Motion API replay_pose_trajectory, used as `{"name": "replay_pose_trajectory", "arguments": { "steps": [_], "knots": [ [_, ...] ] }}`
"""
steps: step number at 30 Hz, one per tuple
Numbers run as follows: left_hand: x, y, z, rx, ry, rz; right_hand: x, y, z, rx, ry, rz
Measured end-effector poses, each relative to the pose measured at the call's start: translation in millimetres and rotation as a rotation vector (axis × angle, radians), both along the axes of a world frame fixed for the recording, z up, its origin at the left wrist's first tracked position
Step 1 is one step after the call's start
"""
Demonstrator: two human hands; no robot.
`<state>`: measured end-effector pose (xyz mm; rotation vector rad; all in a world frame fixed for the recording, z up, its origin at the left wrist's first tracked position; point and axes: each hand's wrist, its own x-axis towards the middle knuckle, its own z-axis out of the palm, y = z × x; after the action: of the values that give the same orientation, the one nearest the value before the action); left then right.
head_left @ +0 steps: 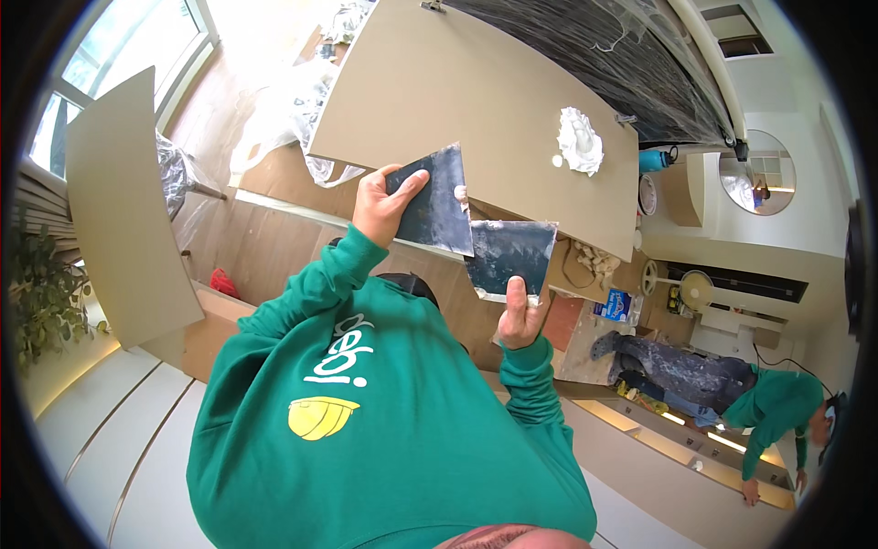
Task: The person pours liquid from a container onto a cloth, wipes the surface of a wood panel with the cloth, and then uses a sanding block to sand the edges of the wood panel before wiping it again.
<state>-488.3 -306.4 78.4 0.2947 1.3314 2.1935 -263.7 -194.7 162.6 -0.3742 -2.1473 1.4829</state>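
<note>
My left hand [380, 206] grips a dark flat trowel blade [437, 201] with a smear of white putty near its right edge. My right hand [521, 316] holds a second dark blade [512, 256] just below and to the right of the first, its surface streaked with grey-white residue. The two blades overlap at one corner. Both are held in front of a large beige panel [457, 101]. A lump of white putty [580, 140] sits on that panel to the upper right of my hands. My green sleeves reach up from the lower part of the picture.
A second beige panel [123, 210] stands at the left near a window [119, 55]. A person in a green top and paint-spattered trousers [722, 389] bends over a counter at the right. Plastic sheeting [604, 37] covers a dark surface above. A plant [41, 293] is at far left.
</note>
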Motion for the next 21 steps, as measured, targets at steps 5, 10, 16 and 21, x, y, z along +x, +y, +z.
{"name": "replay_pose_trajectory", "arguments": {
  "steps": [5,10,16,21],
  "knots": [
    [4,0,-1,-0.016,0.029,0.014,-3,-1,0,-0.045,-0.011,-0.014],
    [14,2,7,-0.002,-0.02,-0.016,-12,-9,6,0.021,-0.067,-0.089],
    [20,4,15,-0.039,0.04,0.003,-7,-9,10,0.01,-0.181,-0.078],
    [20,14,6,-0.044,0.052,-0.014,-4,-16,12,0.053,-0.281,-0.005]
  ]
}}
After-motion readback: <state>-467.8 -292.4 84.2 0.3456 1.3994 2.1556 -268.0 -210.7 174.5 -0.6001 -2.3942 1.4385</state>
